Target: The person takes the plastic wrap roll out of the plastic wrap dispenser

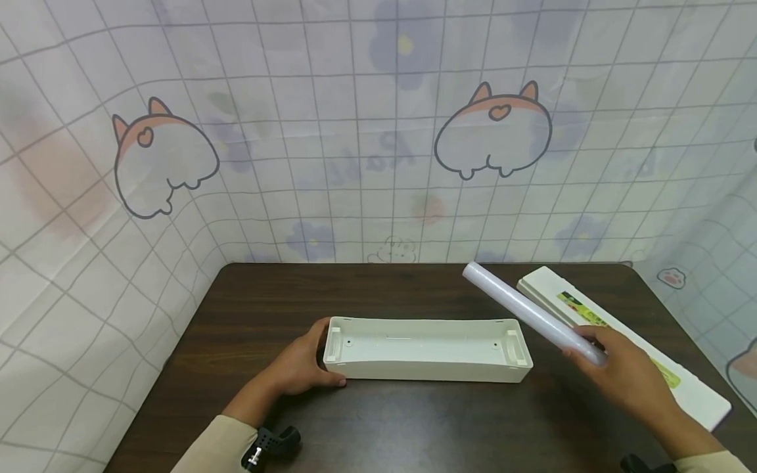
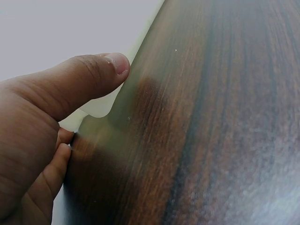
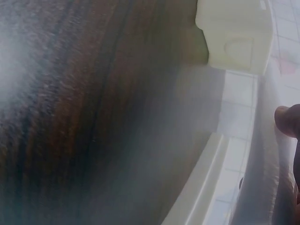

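A long white open-topped box (image 1: 426,370) lies crosswise on the table, its hollow inside facing up. My left hand (image 1: 303,365) grips its left end, thumb along the near side and fingers behind. In the left wrist view the thumb (image 2: 86,79) presses on the box's wall near its lower edge. A shiny, pale roll of cling film (image 1: 520,305) slants up to the left from my right hand (image 1: 627,371), which grips its lower end. The roll's far end is raised beyond the box's right end. In the right wrist view, the roll (image 3: 269,159) runs along the right side.
On the right, a long white lid (image 1: 700,394) with a green and yellow label lies slantwise on the dark wooden table (image 1: 414,427), partly behind the roll and right hand. A patterned cloth (image 1: 378,131) hangs behind the table and along both sides.
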Available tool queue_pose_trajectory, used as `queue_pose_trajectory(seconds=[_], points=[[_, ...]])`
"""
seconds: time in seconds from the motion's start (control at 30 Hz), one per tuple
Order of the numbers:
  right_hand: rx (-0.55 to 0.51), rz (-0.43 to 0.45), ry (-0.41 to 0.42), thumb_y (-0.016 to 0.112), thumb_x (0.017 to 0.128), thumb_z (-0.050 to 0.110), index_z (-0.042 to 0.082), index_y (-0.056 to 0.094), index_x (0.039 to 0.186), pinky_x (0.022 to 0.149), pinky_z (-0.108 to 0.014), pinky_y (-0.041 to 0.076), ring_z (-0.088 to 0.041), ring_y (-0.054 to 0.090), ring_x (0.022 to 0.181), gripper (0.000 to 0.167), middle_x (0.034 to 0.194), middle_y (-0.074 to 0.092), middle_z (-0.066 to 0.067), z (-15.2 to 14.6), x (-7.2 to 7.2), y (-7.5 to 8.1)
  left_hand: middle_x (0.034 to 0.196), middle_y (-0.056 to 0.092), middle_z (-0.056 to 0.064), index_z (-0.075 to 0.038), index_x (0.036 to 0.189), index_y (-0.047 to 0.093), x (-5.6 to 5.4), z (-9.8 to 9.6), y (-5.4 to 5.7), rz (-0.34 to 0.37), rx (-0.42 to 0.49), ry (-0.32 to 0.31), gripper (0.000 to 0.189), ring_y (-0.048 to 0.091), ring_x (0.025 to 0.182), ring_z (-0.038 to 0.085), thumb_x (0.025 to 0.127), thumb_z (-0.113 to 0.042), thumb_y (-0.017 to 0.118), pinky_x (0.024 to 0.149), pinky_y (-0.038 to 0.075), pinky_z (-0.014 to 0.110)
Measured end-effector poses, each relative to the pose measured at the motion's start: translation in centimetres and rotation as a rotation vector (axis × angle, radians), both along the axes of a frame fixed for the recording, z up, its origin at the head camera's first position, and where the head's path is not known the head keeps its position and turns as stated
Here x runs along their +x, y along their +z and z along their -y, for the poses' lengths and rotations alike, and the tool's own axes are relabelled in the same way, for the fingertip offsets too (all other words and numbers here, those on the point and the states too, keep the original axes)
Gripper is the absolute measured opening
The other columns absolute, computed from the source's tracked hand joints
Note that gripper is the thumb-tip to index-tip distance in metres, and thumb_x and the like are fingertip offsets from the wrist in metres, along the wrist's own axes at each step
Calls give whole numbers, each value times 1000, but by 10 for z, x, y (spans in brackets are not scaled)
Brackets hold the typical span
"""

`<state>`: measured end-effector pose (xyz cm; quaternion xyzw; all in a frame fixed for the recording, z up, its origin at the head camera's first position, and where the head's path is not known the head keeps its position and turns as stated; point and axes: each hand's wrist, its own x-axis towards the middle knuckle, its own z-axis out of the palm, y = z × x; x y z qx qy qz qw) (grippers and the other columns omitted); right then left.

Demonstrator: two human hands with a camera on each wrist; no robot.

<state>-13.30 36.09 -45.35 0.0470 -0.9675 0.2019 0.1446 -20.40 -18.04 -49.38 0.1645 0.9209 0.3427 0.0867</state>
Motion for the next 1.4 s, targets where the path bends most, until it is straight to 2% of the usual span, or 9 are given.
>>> queue_pose_trajectory(seconds=[0.37, 0.57, 0.77, 1.4], points=[[-18, 2, -3, 82, 88, 25, -4, 65, 121, 64, -45, 42, -31, 59, 81, 46, 107, 67, -25, 1, 2, -11, 144, 54, 9, -14, 160, 27, 0, 0, -1, -4, -3, -4, 123, 56, 125, 28, 65, -49, 97, 102, 43, 54], [-46, -32, -21, 83, 87, 22, -3, 65, 121, 70, -53, 45, -36, 62, 86, 46, 109, 66, -26, 2, 2, -19, 144, 54, 8, -15, 159, 26, 0, 0, 0, -2, 4, -11, 122, 55, 125, 27, 66, -47, 97, 102, 42, 53], [-53, -52, -24, 83, 87, 20, -5, 64, 122, 69, -54, 45, -38, 63, 86, 47, 109, 66, -28, 2, 1, -26, 144, 54, 5, -18, 159, 27, 0, 0, 0, 6, 10, -13, 119, 55, 125, 25, 66, -45, 97, 103, 42, 52], [-47, 2, -55, 78, 92, 26, -5, 63, 123, 73, -58, 45, -42, 63, 91, 46, 112, 65, -30, 2, 3, -33, 142, 55, 6, -16, 159, 27, 0, 1, 0, 2, 5, -14, 121, 56, 125, 26, 65, -45, 97, 103, 42, 53]])
